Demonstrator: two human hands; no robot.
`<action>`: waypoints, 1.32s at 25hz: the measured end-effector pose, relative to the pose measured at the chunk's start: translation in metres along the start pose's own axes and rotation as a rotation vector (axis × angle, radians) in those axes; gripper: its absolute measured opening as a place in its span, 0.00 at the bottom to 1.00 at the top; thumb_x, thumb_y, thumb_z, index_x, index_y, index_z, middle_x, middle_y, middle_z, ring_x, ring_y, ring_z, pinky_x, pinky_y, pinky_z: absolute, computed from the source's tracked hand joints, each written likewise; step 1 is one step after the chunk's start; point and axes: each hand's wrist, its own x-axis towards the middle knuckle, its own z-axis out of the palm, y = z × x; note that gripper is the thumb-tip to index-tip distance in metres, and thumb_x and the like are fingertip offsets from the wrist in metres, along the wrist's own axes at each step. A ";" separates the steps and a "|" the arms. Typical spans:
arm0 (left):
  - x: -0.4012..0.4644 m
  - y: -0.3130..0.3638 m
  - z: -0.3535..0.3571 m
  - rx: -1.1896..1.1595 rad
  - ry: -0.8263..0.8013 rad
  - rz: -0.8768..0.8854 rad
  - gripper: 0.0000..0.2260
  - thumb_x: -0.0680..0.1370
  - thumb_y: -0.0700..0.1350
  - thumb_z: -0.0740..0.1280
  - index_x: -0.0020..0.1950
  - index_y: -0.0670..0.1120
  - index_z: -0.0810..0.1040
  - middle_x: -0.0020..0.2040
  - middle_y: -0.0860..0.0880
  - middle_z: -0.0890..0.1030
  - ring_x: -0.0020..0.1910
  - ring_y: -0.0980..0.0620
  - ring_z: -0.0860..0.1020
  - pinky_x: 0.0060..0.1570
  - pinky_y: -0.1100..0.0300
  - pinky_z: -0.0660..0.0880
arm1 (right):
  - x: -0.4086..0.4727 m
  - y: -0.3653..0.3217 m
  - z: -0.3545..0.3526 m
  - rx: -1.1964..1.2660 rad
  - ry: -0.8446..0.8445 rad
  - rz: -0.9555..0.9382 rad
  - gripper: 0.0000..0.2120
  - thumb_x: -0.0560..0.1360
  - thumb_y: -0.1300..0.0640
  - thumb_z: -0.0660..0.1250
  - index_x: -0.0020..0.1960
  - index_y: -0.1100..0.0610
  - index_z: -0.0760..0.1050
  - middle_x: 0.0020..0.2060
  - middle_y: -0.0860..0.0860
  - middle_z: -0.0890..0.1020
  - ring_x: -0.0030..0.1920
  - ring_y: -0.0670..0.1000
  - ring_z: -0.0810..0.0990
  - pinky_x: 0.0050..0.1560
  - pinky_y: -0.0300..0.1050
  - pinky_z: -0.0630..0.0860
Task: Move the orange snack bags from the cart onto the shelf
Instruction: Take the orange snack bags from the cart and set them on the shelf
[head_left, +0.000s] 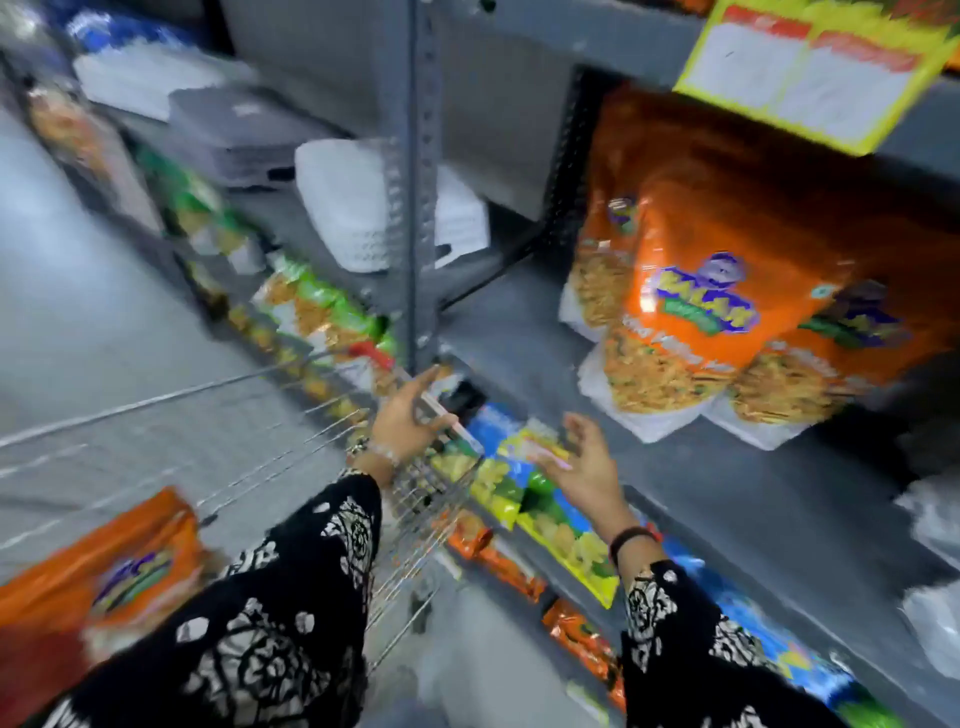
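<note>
The picture is motion-blurred. Several orange snack bags (727, 291) stand upright on the grey metal shelf (545, 353) at the right. One more orange snack bag (119, 566) lies in the wire cart (291, 457) at the lower left. My left hand (408, 421) hovers over the cart's right rim, fingers spread, holding nothing. My right hand (582, 462) floats open in front of the shelf edge, below and left of the shelved bags, also empty. Both arms wear black sleeves with a white pattern.
A grey upright post (421, 182) divides the shelving. White packs (353, 208) sit on the shelf left of it. Green, yellow, blue and orange packets (550, 514) fill the lower shelf. A yellow price sign (810, 67) hangs above. Grey floor lies at the left.
</note>
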 end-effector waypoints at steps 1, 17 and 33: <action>-0.013 -0.022 -0.023 0.008 0.065 -0.061 0.28 0.70 0.36 0.70 0.68 0.42 0.64 0.67 0.41 0.71 0.63 0.50 0.69 0.57 0.64 0.66 | 0.005 -0.007 0.022 -0.055 -0.096 -0.046 0.30 0.65 0.62 0.73 0.63 0.62 0.64 0.63 0.60 0.72 0.64 0.57 0.70 0.64 0.47 0.67; -0.167 -0.303 -0.166 -0.173 0.383 -0.989 0.36 0.67 0.42 0.74 0.69 0.42 0.59 0.66 0.38 0.71 0.65 0.41 0.70 0.63 0.50 0.69 | 0.000 -0.012 0.392 -0.470 -1.062 -0.158 0.40 0.66 0.59 0.73 0.71 0.55 0.54 0.73 0.54 0.58 0.72 0.53 0.57 0.71 0.48 0.56; -0.094 -0.359 -0.173 -0.442 0.670 -0.842 0.31 0.63 0.29 0.73 0.62 0.39 0.65 0.56 0.45 0.74 0.56 0.45 0.73 0.51 0.56 0.73 | 0.007 0.015 0.480 -0.272 -1.052 0.046 0.29 0.59 0.64 0.77 0.57 0.60 0.70 0.52 0.55 0.80 0.54 0.52 0.77 0.55 0.45 0.73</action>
